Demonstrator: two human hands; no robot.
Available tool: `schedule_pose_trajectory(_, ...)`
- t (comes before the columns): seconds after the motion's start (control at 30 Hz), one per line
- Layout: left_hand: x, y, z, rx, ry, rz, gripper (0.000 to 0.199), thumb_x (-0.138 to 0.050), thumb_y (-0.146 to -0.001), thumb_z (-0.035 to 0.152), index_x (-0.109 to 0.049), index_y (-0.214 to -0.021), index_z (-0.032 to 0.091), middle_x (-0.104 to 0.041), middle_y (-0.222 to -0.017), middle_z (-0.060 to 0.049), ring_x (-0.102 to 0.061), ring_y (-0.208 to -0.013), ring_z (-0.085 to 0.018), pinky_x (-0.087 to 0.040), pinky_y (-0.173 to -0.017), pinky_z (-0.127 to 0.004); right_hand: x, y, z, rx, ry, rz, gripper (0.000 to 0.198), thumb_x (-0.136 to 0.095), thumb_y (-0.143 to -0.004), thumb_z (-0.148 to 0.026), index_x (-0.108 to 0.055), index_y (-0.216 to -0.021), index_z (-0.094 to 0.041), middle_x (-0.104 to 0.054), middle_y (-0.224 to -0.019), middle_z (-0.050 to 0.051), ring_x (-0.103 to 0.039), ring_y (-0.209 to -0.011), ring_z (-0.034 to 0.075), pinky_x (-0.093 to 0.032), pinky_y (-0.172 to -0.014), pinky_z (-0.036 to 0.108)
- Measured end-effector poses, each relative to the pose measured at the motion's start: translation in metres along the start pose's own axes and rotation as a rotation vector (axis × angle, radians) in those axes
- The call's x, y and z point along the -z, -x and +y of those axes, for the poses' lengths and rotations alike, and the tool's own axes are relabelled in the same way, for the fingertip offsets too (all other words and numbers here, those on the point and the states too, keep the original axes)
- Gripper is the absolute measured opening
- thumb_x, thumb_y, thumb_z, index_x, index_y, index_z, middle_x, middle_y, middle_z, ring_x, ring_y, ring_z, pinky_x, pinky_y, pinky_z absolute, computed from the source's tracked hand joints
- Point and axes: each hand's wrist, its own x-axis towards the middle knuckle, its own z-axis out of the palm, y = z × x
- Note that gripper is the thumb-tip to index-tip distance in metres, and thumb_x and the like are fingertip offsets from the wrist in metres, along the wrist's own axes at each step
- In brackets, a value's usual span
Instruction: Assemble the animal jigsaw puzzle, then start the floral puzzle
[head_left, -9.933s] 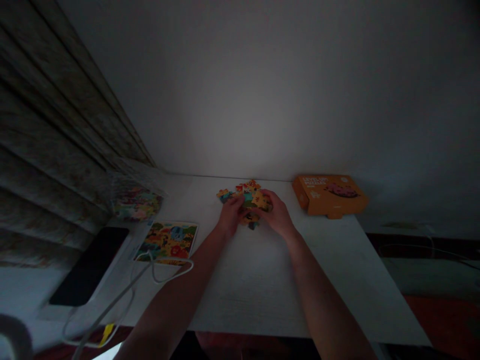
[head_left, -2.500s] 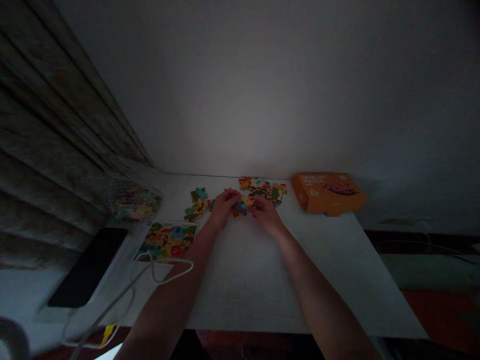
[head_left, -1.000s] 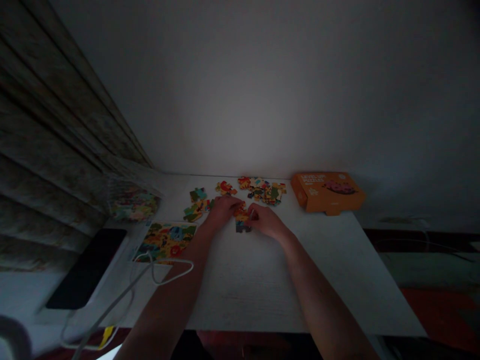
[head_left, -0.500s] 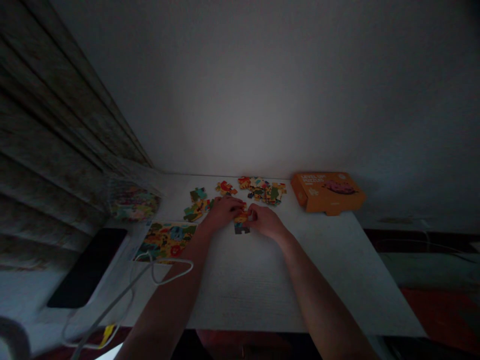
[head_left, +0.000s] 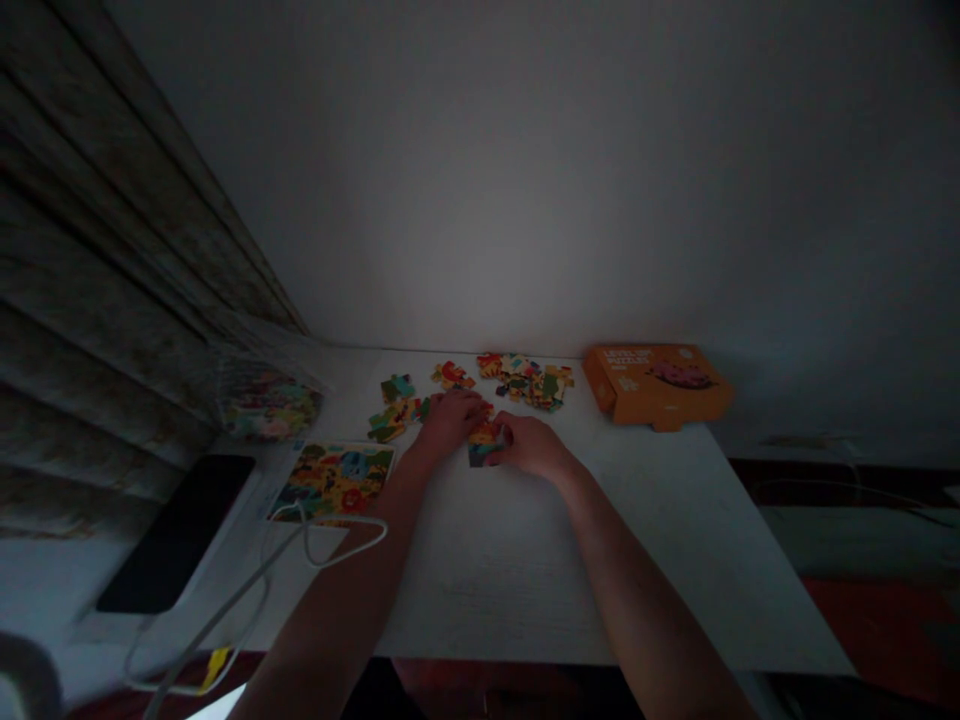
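Several joined jigsaw puzzle pieces (head_left: 481, 447) lie in the middle of the white table, between my hands. My left hand (head_left: 452, 415) rests over their upper left side, its fingers closed down on them and partly hiding them. From the right, my right hand (head_left: 529, 443) pinches the edge of these pieces with thumb and forefinger. Loose puzzle pieces (head_left: 395, 420) lie to the left of my left hand. A piece with a red figure (head_left: 452, 375) is just beyond it, and a heap of pieces (head_left: 529, 380) lies farther back to the right.
An orange puzzle box (head_left: 660, 385) stands at the back right. At left are a picture card (head_left: 334, 483), a white cable (head_left: 307, 545) crossing above it, a black phone (head_left: 176, 535) and a clear bag with colourful contents (head_left: 270, 405). A wall closes off the back.
My right hand's thumb has come lower and nearer the bottom edge of the joined pieces, now covering part of it. My left hand has barely moved.
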Motion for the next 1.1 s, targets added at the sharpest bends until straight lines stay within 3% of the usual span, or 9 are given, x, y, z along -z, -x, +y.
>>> schedule_pose_trajectory(0.2,0.001,0.001,0.004,0.036,-0.010,0.023,0.021,-0.061,-0.098,0.028,-0.076,-0.112,0.025,-0.070,-0.126,-0.006,-0.058,-0.123,-0.027,-0.038,-0.105,-0.045,-0.006,0.001,-0.001,-0.004,0.053,-0.033,0.063,-0.087,-0.067,-0.054,-0.065,-0.119,-0.025,-0.074,-0.098,0.006,-0.069,-0.091,0.028,-0.042,-0.070,0.031)
schedule_pose_trajectory(0.47,0.002,0.000,-0.009,0.004,-0.025,-0.036,0.026,-0.059,-0.100,0.031,-0.074,-0.121,0.030,-0.068,-0.128,-0.005,-0.058,-0.124,-0.027,-0.038,-0.104,-0.044,-0.004,0.004,-0.004,-0.010,0.052,-0.018,0.065,-0.090,-0.063,-0.054,-0.068,-0.117,-0.025,-0.074,-0.104,0.006,-0.070,-0.097,0.029,-0.047,-0.076,0.033)
schedule_pose_trajectory(0.7,-0.005,-0.001,-0.002,0.003,-0.070,0.018,0.026,-0.059,-0.100,0.032,-0.075,-0.120,0.027,-0.068,-0.121,-0.007,-0.058,-0.122,-0.027,-0.039,-0.104,-0.044,-0.012,0.004,-0.011,0.169,0.047,-0.039,0.060,-0.092,-0.064,-0.049,-0.070,-0.113,-0.022,-0.073,-0.113,0.009,-0.069,-0.102,0.030,-0.049,-0.085,0.036)
schedule_pose_trajectory(0.9,0.005,0.001,-0.008,-0.061,-0.016,-0.040,0.027,-0.056,-0.098,0.026,-0.078,-0.114,0.030,-0.071,-0.123,-0.006,-0.062,-0.119,-0.024,-0.041,-0.106,-0.043,-0.021,0.002,-0.023,0.293,-0.063,0.029,0.052,-0.088,-0.073,-0.047,-0.070,-0.116,-0.024,-0.069,-0.124,0.009,-0.063,-0.116,0.028,-0.046,-0.097,0.039)
schedule_pose_trajectory(1.0,0.010,0.004,-0.012,-0.090,0.016,-0.078,0.027,-0.057,-0.096,0.026,-0.079,-0.111,0.031,-0.071,-0.129,-0.004,-0.059,-0.126,-0.024,-0.039,-0.111,-0.043,-0.013,-0.001,-0.009,0.242,-0.091,0.139,0.036,-0.078,-0.085,-0.049,-0.071,-0.111,-0.024,-0.069,-0.118,0.008,-0.064,-0.111,0.025,-0.046,-0.099,0.039)
schedule_pose_trajectory(1.1,0.011,0.006,-0.012,-0.082,0.016,-0.111,0.027,-0.065,-0.091,0.033,-0.077,-0.116,0.033,-0.069,-0.135,-0.004,-0.056,-0.132,-0.027,-0.037,-0.113,-0.045,-0.002,-0.006,0.020,0.009,-0.011,0.405,0.031,-0.066,-0.094,-0.045,-0.070,-0.117,-0.023,-0.064,-0.129,0.013,-0.057,-0.123,0.030,-0.042,-0.105,0.047)
